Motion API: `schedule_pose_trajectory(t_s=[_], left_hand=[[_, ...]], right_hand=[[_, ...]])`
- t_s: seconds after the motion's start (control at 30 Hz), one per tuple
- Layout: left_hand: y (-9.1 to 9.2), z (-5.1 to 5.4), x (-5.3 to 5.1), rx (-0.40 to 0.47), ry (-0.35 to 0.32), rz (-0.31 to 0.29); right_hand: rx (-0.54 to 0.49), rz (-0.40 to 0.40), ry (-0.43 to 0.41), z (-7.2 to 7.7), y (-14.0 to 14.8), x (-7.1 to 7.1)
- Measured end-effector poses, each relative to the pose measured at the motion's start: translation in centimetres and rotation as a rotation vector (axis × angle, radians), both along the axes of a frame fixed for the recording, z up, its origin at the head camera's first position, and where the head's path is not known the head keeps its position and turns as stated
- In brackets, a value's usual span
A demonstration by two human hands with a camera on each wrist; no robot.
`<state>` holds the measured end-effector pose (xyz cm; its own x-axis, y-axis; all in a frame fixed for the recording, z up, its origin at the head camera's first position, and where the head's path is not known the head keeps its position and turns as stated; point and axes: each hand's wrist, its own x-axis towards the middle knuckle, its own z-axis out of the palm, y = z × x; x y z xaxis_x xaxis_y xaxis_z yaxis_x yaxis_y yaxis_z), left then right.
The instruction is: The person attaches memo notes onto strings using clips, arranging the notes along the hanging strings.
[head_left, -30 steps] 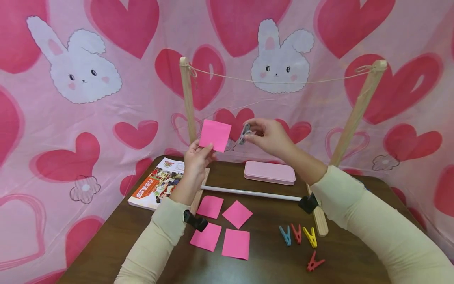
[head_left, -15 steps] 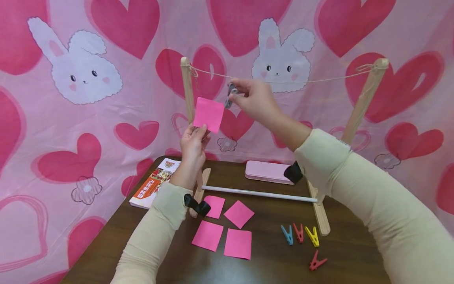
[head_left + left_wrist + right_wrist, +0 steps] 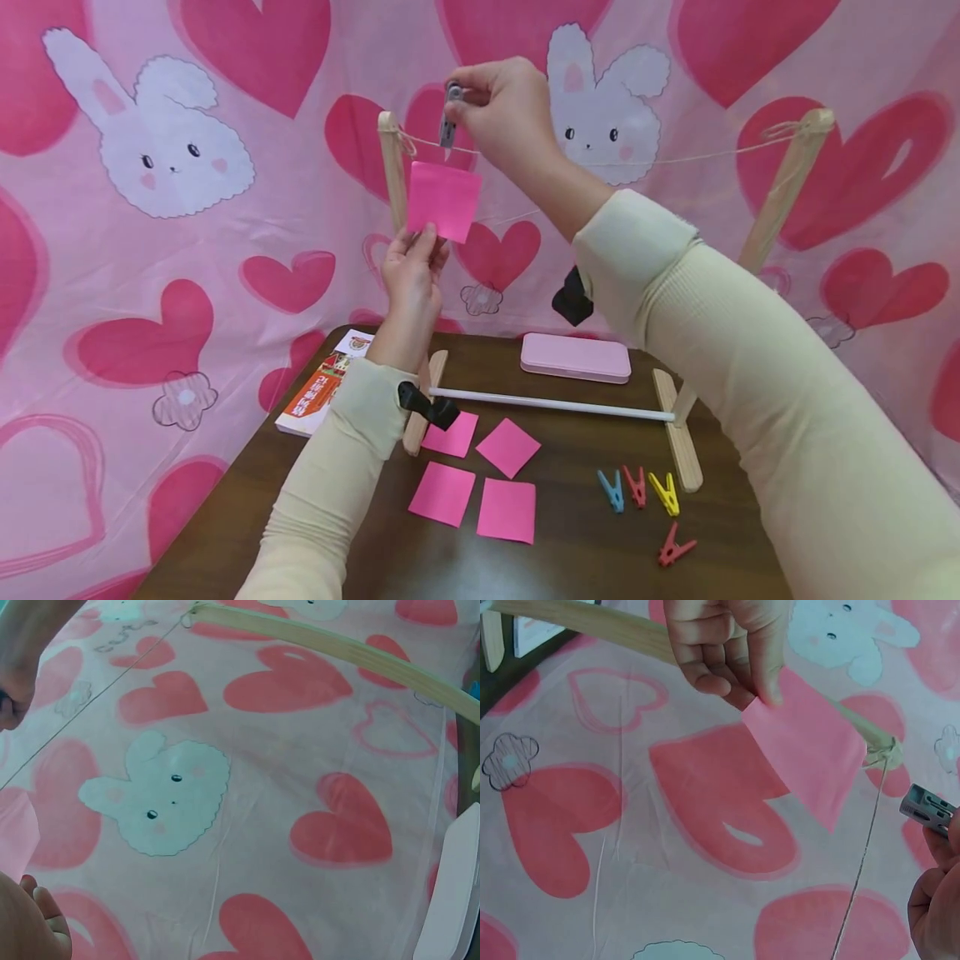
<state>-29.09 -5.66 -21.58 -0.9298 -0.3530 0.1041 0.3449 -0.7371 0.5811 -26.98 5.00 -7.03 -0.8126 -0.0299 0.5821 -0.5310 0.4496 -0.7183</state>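
Observation:
The left hand (image 3: 414,268) pinches the lower edge of a pink paper square (image 3: 444,202), held upright just below the string (image 3: 675,158) near the left post. Above the string, the right hand (image 3: 504,104) pinches a grey clothespin (image 3: 450,115) that points downward over the paper. In the right wrist view the paper (image 3: 810,750) and the clothespin (image 3: 928,807) are apart. Four-sided pink papers (image 3: 506,510) lie on the table, several in all. To their right lie a blue clothespin (image 3: 611,490), a yellow one (image 3: 664,493) and two red ones (image 3: 672,546).
Wooden posts (image 3: 786,192) hold up the string, and a white rod (image 3: 551,404) joins their feet low down. A pink case (image 3: 575,357) stands at the table's back edge. A book (image 3: 307,404) lies at the left, partly behind the left arm. Behind hangs a heart-patterned cloth.
Both hands have risen toward the string, the left with the paper and the right with the grey clothespin. The right hand has also moved left, over the string.

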Motion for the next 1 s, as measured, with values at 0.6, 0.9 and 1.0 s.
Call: schedule_pose_trajectory(t_s=[0.6,0.9,1.0], left_hand=[[-0.1,0.3,-0.7,0.065,0.017,0.013],[0.2,0.5,-0.6,0.050,0.036,0.020],[0.1,0.5,-0.6,0.056,0.053,0.031]], right_hand=[[0.108,-0.042,-0.063,0.0,-2.0,-1.7],[0.107,-0.055,-0.050,0.3,-2.0,-1.8],[0.105,-0.054,-0.060,0.2,-2.0,-2.0]])
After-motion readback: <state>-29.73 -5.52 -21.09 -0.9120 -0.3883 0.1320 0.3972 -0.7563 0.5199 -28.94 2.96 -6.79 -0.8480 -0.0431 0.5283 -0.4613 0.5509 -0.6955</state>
